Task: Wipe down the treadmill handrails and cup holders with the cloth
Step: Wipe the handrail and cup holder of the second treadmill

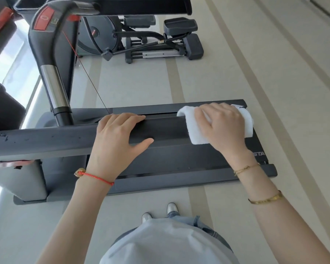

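The right hand (221,126) presses a folded white cloth (196,128) over the black handrail (166,130), fingers apparently curled round it, the left hand (118,134) resting flat-fingered beside it

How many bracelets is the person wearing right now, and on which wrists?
3. A red cord bracelet on the left wrist; a thin gold chain at the right wrist and a gold bangle further up that forearm. None seems hidden.
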